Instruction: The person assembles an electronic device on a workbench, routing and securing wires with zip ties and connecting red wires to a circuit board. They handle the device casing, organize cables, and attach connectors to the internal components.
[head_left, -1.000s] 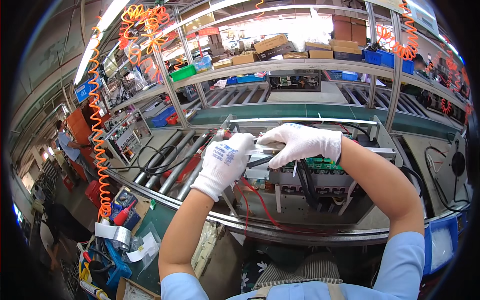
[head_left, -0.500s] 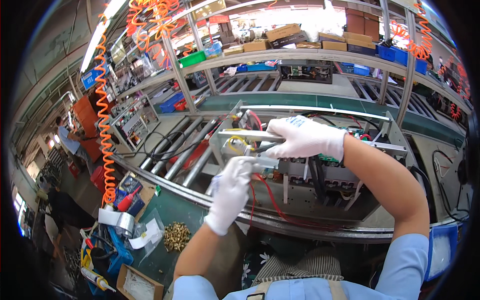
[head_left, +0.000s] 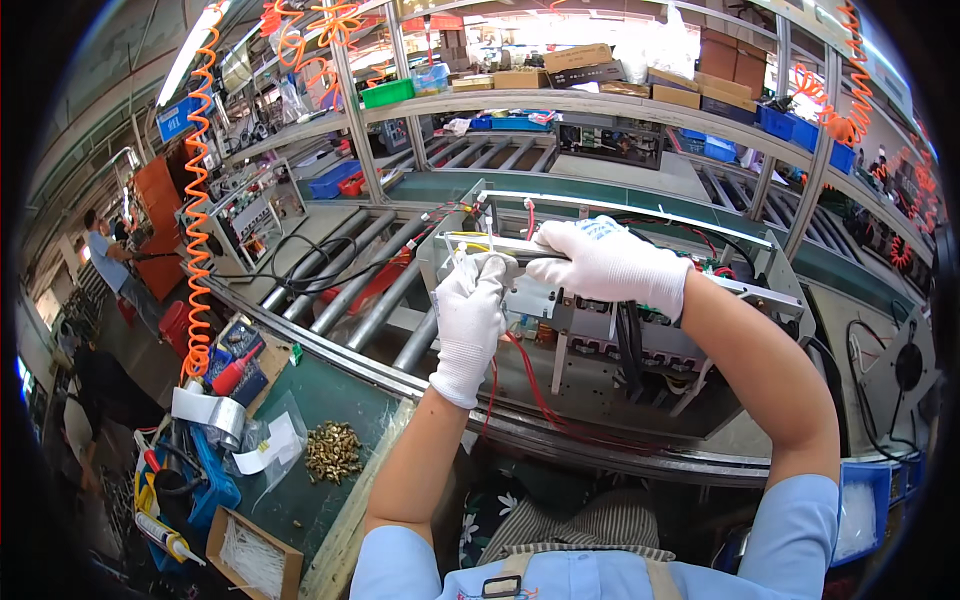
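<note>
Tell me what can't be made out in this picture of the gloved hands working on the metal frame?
- Head view: what the left hand pinches at the metal frame is hidden by its own glove.
- The right hand covers the spot it presses on, so its grip is unclear.
- The brass parts on the green mat are too small to identify.
- The far shelves are bent and blurred by the fisheye.
- The cardboard box is cut off near the dark rim.

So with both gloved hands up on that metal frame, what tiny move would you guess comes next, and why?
Probably a slight pull by the left hand to seat the thin yellowish wire it pinches at the top rail of the open metal chassis. The right hand presses on that rail beside it, as if steadying, and the wire looks loose.
</note>
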